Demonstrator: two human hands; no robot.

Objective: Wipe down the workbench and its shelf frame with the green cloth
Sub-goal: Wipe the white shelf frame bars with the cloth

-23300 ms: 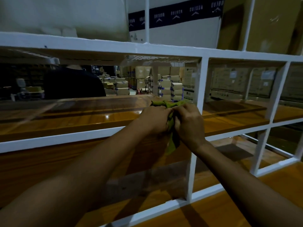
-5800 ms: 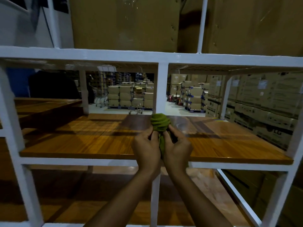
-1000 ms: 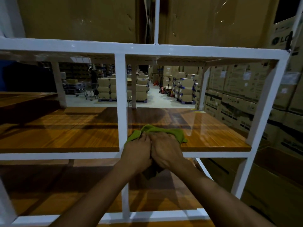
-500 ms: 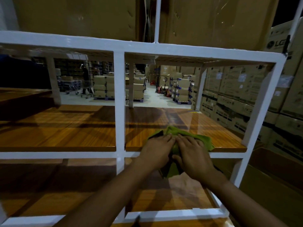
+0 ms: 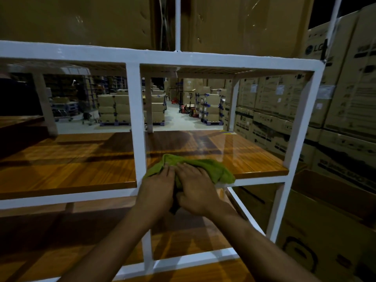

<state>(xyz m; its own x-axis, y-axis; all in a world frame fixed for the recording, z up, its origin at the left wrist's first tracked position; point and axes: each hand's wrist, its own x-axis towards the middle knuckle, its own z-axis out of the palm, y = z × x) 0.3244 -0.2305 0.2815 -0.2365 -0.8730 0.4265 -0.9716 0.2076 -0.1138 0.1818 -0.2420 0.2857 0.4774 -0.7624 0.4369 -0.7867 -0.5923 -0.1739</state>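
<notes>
The green cloth (image 5: pixel 211 169) lies spread on the front edge of the wooden middle shelf (image 5: pixel 254 159), just right of the white centre upright (image 5: pixel 138 123) of the shelf frame. My left hand (image 5: pixel 158 186) and my right hand (image 5: pixel 195 188) lie side by side on the cloth, fingers straight, pressing it onto the board and the white front rail (image 5: pixel 256 181). A dark fold of the cloth hangs down between my wrists. The cloth's near part is hidden under my hands.
Large cardboard boxes (image 5: pixel 345 123) stand stacked close on the right, and an open box (image 5: pixel 325 200) sits low beside the frame. More cartons (image 5: pixel 81 21) rest on the top shelf. The lower shelf (image 5: pixel 61 241) runs beneath. Pallets of boxes (image 5: pixel 114 110) stand beyond.
Half a second ago my hands and the cloth were farther right along the shelf edge. They have slid back left toward the centre upright, and the cloth is spread flatter.
</notes>
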